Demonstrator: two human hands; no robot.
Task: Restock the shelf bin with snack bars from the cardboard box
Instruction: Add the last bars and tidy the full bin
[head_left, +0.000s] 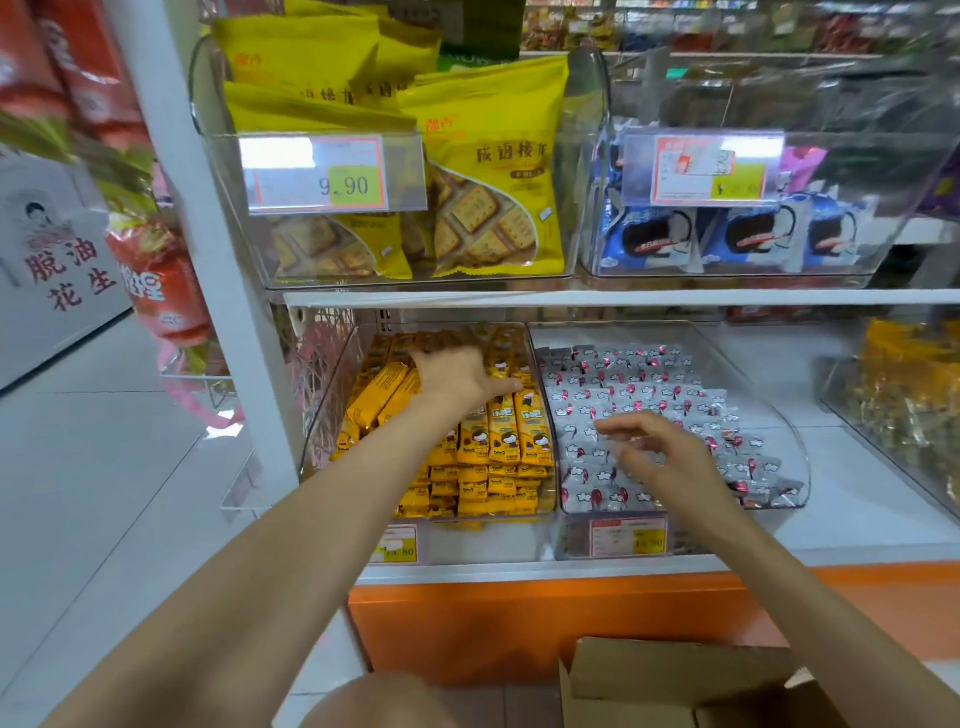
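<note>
A clear plastic shelf bin (322, 415) on the lower shelf holds several yellow snack bars (498, 436), stacked in rows. My left hand (457, 371) reaches deep into the bin and lies flat on the bars near the back, fingers straight and spread. My right hand (660, 452) hovers over the front of the neighbouring bin, fingers loosely bent, holding nothing. The open cardboard box (675, 680) sits on the floor at the bottom right; its inside is hidden.
The neighbouring clear bin (789, 441) holds several small white-and-red wrapped candies. Above, two clear bins hold yellow biscuit bags (488, 171) and blue cookie packs (660, 239). An orange shelf base (519, 618) runs below. Hanging red packs (161, 291) crowd the left.
</note>
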